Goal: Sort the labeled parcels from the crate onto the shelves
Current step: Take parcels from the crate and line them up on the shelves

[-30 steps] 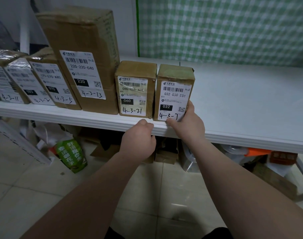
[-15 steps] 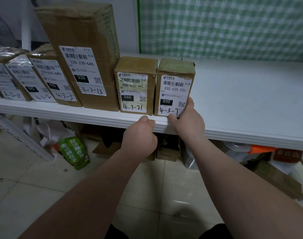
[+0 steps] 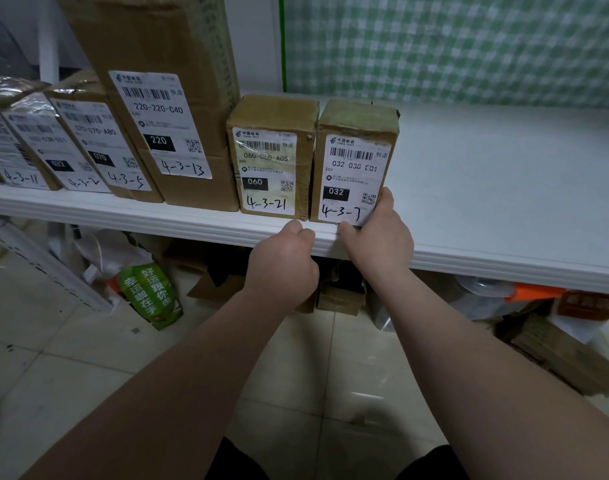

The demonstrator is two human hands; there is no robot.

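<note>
Upright on the white shelf (image 3: 504,188) stands the parcel marked 4-3-7 (image 3: 356,123), its long axis vertical and its labelled face turned outward toward the wearer, with the handwritten code at the bottom of the label. It is set at the shelf's front edge, at the right end of a row, with bare shelf to its right. Its lower right corner is gripped by the right hand (image 3: 379,237): the thumb is laid along the bottom front edge and the fingers are wrapped up the right side. The left hand (image 3: 282,265) is curled into a fist with nothing held, its knuckles placed against the shelf's front lip just below the gap between this parcel and its neighbour.

Just beside it on the left, all but touching, the parcel marked 4-3-21 (image 3: 272,116) is stood the same way and reaches about the same height. Further left a much taller box marked 4-3-13 (image 3: 157,39) is seen, then the parcels marked 4-3-5 (image 3: 99,140), 4-3-2 (image 3: 50,143) and 4-3-11 (image 3: 5,150), all with labels facing out.

Behind the bare part of the shelf a green-and-white checked sheet (image 3: 452,46) is seen. Under the shelf, on a pale tiled floor (image 3: 71,368), a green printed bag (image 3: 150,292), brown cardboard boxes (image 3: 559,355) and an orange item (image 3: 531,292) are seen.
</note>
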